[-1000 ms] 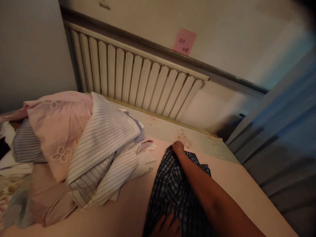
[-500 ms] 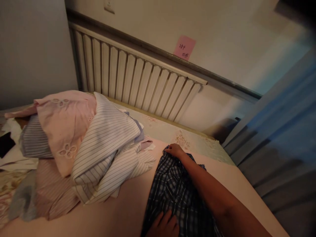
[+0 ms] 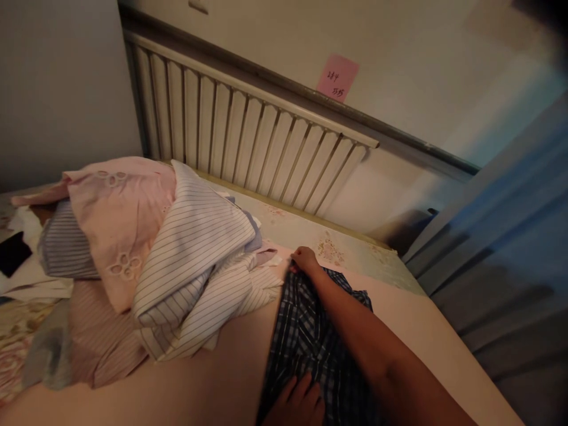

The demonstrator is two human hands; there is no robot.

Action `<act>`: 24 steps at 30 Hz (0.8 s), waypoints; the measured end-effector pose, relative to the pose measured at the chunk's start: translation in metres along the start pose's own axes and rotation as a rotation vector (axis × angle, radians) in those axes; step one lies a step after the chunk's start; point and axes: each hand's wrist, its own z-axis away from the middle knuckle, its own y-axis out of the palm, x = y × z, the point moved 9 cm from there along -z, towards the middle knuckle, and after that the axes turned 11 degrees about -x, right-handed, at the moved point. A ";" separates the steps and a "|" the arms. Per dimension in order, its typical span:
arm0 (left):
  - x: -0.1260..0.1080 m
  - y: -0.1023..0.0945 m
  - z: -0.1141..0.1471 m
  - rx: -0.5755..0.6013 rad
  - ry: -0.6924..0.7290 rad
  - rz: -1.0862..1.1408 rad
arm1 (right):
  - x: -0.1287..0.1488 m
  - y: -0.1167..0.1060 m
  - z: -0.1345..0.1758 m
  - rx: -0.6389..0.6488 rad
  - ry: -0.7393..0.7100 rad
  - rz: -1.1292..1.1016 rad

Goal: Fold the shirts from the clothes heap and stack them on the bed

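A dark blue plaid shirt (image 3: 306,325) lies on the pink sheet in front of me, creased in its upper part. At its far left corner, my right hand (image 3: 305,260) is closed on the cloth, pinching it with bent fingers. My left hand (image 3: 297,402) rests on the near part of the shirt, fingers stretched out and lying flat, the wrist cut off by the lower edge. Part of the shirt's right side is hidden under my right forearm.
To the left is a heap of clothes, with a striped white garment (image 3: 190,236) and a pink embroidered one (image 3: 119,219) on top. Behind the bed stand a white radiator (image 3: 248,130) and a wall with a pink note (image 3: 338,77). A blue curtain (image 3: 501,236) hangs at the right.
My right hand has moved slightly away from me and left, drawing the shirt's far corner with it. The left hand stays on the cloth. The view has tilted slightly.
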 end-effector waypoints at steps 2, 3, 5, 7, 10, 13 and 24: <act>-0.001 0.000 0.000 0.006 0.004 -0.009 | 0.007 0.004 -0.001 -0.034 -0.018 -0.044; -0.001 0.001 0.000 0.008 0.003 -0.013 | 0.009 0.004 -0.002 -0.050 -0.028 -0.060; -0.001 0.001 -0.001 0.007 -0.006 -0.018 | 0.007 0.001 -0.002 -0.078 -0.042 -0.071; -0.001 0.001 -0.002 0.002 -0.017 -0.018 | 0.001 -0.006 -0.002 -0.088 -0.044 -0.053; -0.002 -0.001 -0.003 -0.007 -0.014 -0.016 | -0.011 -0.014 0.001 -0.040 -0.053 0.007; -0.001 -0.003 -0.003 -0.009 -0.008 -0.021 | -0.015 -0.010 0.008 0.063 -0.087 0.061; -0.002 0.003 -0.001 0.026 0.001 -0.029 | -0.001 0.022 0.014 0.018 -0.204 0.114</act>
